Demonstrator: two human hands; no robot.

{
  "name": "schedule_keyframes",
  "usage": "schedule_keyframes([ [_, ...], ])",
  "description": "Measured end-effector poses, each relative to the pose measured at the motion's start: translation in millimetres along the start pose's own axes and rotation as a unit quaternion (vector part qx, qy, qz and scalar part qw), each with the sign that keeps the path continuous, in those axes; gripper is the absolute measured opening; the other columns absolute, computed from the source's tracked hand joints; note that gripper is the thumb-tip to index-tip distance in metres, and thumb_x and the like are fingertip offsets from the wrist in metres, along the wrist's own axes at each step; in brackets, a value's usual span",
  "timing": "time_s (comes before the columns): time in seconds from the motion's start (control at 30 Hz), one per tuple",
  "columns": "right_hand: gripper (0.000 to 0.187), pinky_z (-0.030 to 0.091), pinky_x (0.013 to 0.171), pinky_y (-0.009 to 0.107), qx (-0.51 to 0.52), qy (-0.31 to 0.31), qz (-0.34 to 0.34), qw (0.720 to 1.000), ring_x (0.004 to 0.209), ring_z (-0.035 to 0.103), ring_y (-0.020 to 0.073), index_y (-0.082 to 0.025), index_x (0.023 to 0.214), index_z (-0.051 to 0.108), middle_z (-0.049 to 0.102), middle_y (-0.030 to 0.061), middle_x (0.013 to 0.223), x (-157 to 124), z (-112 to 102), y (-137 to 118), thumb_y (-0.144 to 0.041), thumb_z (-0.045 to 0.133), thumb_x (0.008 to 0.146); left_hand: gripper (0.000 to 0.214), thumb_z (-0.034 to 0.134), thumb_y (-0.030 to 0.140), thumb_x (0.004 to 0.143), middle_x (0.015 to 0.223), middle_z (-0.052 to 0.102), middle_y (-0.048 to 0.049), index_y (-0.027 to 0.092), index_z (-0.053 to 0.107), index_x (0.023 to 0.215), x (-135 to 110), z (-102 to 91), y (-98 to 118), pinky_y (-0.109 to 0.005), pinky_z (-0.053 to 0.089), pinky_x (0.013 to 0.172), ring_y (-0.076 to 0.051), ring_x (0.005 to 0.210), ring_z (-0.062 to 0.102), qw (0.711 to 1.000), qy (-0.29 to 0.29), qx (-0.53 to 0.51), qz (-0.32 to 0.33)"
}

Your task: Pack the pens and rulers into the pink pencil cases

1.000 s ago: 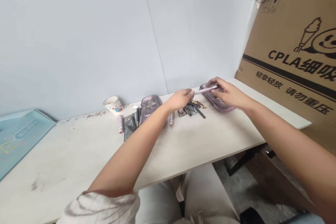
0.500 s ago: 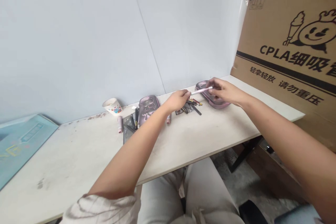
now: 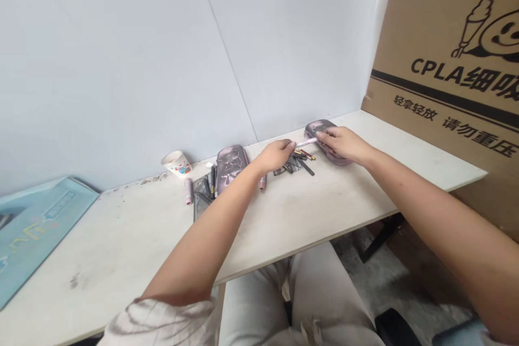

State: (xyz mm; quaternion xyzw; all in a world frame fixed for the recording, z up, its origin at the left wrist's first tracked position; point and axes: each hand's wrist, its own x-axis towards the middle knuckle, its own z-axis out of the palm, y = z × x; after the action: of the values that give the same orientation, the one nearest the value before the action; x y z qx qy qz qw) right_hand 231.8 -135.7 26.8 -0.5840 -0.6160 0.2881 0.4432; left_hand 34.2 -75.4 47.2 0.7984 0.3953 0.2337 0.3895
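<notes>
A pale pink pen (image 3: 307, 142) is stretched between my two hands over the far side of the white table (image 3: 133, 238). My left hand (image 3: 277, 153) pinches its left end, fingers closed. My right hand (image 3: 339, 142) holds the right end and lies over a purple pencil case (image 3: 318, 127), covering most of it. Under the pen lies a small heap of dark pens and pencils (image 3: 299, 161). A second purple pencil case (image 3: 230, 164) rests to the left of my left forearm.
A paper cup (image 3: 177, 163), a pink tube (image 3: 187, 191) and more dark pens (image 3: 205, 190) sit near the wall. A pale blue board (image 3: 30, 227) lies at the table's left end. A big cardboard box (image 3: 446, 59) stands on the right. My knees are under the table edge.
Both hands have come down a little with the pink pen; the right hand now rests low on the right pencil case. The view has shifted slightly.
</notes>
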Motion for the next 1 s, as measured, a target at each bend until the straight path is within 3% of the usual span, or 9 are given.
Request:
schedule_keyframes([
  [0.17, 0.013, 0.041, 0.062, 0.024, -0.036, 0.048, -0.116, 0.991, 0.063, 0.054, 0.0117, -0.02, 0.088, 0.054, 0.059, -0.0017, 0.07, 12.0, 12.5, 14.9, -0.029, 0.05, 0.08, 0.033, 0.054, 0.04, 0.08, 0.047, 0.038, 0.0026, 0.018, 0.047, 0.056, 2.7, -13.9, -10.5, -0.021, 0.027, 0.041, -0.008, 0.04, 0.032, 0.992, -0.071, -0.074, -0.074],
  [0.27, 0.01, 0.041, 0.071, 0.026, -0.112, 0.092, -0.168, 0.975, 0.075, 0.056, 0.014, -0.019, 0.087, 0.055, 0.063, 0.0011, 0.081, 13.2, 17.3, 16.1, -0.021, 0.05, 0.079, 0.036, 0.05, 0.042, 0.081, 0.05, 0.046, -0.0012, 0.018, 0.045, 0.055, 1.5, -26.1, -17.9, -0.021, 0.018, 0.038, -0.006, 0.037, 0.025, 0.984, -0.102, -0.069, -0.128],
  [0.43, 0.018, 0.04, 0.074, 0.029, -0.278, 0.099, -0.203, 0.933, 0.089, 0.057, 0.0196, -0.019, 0.094, 0.056, 0.063, 0.0062, 0.096, 12.3, 17.4, 22.9, -0.016, 0.043, 0.082, 0.033, 0.041, 0.038, 0.085, 0.065, 0.056, -0.0035, 0.018, 0.052, 0.062, 0.4, -45.3, -30.5, -0.025, 0.037, 0.057, -0.014, 0.058, 0.048, 0.98, -0.013, 0.182, -0.075],
  [0.53, 0.022, 0.039, 0.071, 0.03, -0.381, 0.083, -0.178, 0.904, 0.09, 0.057, 0.0231, -0.019, 0.098, 0.056, 0.063, 0.009, 0.099, 12.8, 15.7, 31.0, -0.016, 0.042, 0.082, 0.023, 0.044, 0.035, 0.084, 0.085, 0.058, -0.0066, 0.021, 0.061, 0.087, 0.4, -49.9, -35.6, -0.036, 0.037, 0.08, -0.023, 0.09, 0.053, 0.923, 0.037, 0.383, -0.011],
  [0.6, 0.022, 0.039, 0.069, 0.031, -0.407, 0.083, -0.164, 0.894, 0.09, 0.057, 0.0246, -0.019, 0.099, 0.055, 0.063, 0.0101, 0.099, 12.7, 16.2, 33.1, -0.016, 0.042, 0.082, 0.027, 0.042, 0.035, 0.085, 0.098, 0.056, -0.0105, 0.022, 0.061, 0.099, 0.6, -48.8, -37.5, -0.043, 0.034, 0.086, -0.028, 0.101, 0.049, 0.865, 0.065, 0.496, 0.042],
  [0.67, 0.021, 0.04, 0.069, 0.031, -0.39, 0.092, -0.161, 0.902, 0.09, 0.058, 0.0245, -0.018, 0.099, 0.056, 0.064, 0.01, 0.1, 11.6, 18.7, 30.8, -0.017, 0.042, 0.082, 0.029, 0.04, 0.036, 0.086, 0.102, 0.054, -0.0125, 0.021, 0.061, 0.101, 1.7, -45.6, -38.4, -0.044, 0.033, 0.087, -0.03, 0.104, 0.047, 0.841, 0.083, 0.529, 0.076],
  [0.8, 0.017, 0.041, 0.071, 0.03, -0.269, 0.124, -0.16, 0.942, 0.085, 0.059, 0.0211, -0.019, 0.094, 0.058, 0.066, 0.007, 0.095, 7.5, 26.9, 17.6, -0.021, 0.045, 0.083, 0.033, 0.033, 0.036, 0.089, 0.086, 0.055, -0.0092, 0.018, 0.06, 0.092, 6.0, -38.9, -36.7, -0.036, 0.037, 0.079, -0.024, 0.09, 0.052, 0.898, 0.079, 0.428, 0.068],
  [0.9, 0.015, 0.041, 0.069, 0.028, -0.187, 0.137, -0.143, 0.962, 0.077, 0.059, 0.0182, -0.019, 0.091, 0.059, 0.067, 0.0052, 0.089, 4.7, 31.9, 8.6, -0.023, 0.049, 0.08, 0.036, 0.031, 0.038, 0.09, 0.068, 0.051, -0.0032, 0.016, 0.056, 0.075, 5.6, -34.1, -31.9, -0.03, 0.038, 0.07, -0.017, 0.071, 0.05, 0.966, 0.041, 0.253, 0.032],
  [1.0, 0.015, 0.04, 0.067, 0.026, -0.137, 0.143, -0.136, 0.971, 0.073, 0.058, 0.0161, -0.019, 0.09, 0.059, 0.066, 0.0032, 0.084, 2.6, 33.2, 2.0, -0.023, 0.051, 0.078, 0.039, 0.034, 0.043, 0.088, 0.058, 0.042, 0.0012, 0.016, 0.047, 0.063, 1.1, -28.2, -26.9, -0.025, 0.035, 0.059, -0.011, 0.056, 0.041, 0.999, 0.005, 0.048, -0.02],
])
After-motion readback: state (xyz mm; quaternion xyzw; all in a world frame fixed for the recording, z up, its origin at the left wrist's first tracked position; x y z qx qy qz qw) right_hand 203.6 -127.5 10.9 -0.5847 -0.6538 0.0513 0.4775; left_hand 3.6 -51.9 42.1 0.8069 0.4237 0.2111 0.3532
